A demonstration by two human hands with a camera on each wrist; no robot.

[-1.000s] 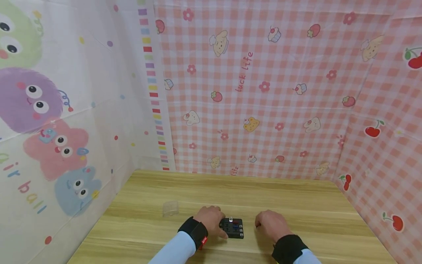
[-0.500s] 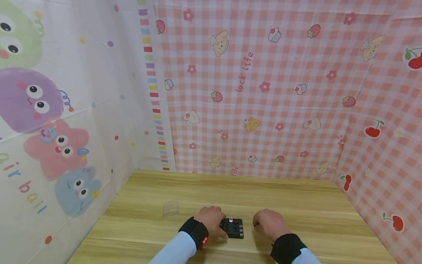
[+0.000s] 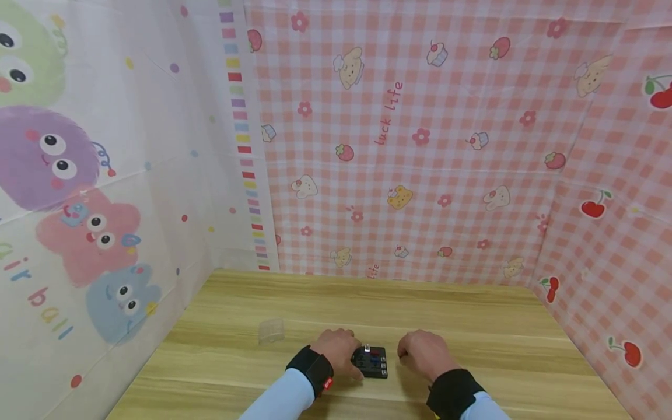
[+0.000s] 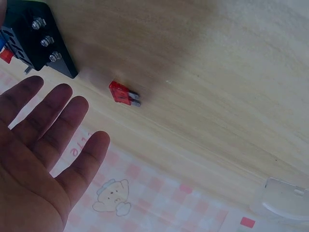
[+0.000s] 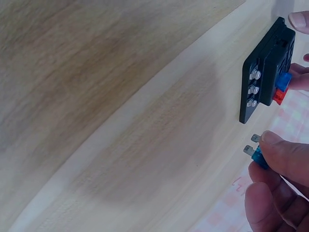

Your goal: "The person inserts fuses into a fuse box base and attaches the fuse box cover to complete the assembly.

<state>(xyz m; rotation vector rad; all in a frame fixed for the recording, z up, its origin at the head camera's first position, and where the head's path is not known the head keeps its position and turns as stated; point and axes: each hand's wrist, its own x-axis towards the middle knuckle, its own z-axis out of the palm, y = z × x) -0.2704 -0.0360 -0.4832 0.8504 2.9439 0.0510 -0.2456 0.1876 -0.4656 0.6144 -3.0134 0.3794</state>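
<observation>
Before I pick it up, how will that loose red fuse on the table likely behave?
The red fuse is probably light, being small beside the left hand. It looks stiff, with a moulded body and straight metal prongs. Its angular shape suggests that it would slide rather than roll if pushed.

Got fuse block (image 3: 371, 363) on bench (image 3: 420, 306), approx mid betw L & R edges, well fwd of back edge. Got terminal screws (image 5: 253, 90) along block's R edge, stud (image 3: 367, 349) at rear. See front fuse (image 5: 284, 81) & rear fuse (image 5: 280, 96) plugged in, L of screws, in line fore-aft. Got L hand (image 3: 337, 352) at block's L side, can't tell if touching. See loose fuse (image 4: 121, 93) on bench L of block, betw it & cover (image 3: 270, 331). Got cover further L, bit behind block, toward L edge. Got R hand (image 3: 426, 354) R of block, apart, pinching held fuse (image 5: 259, 157). Got backdrop (image 3: 420, 221) along back edge.
</observation>
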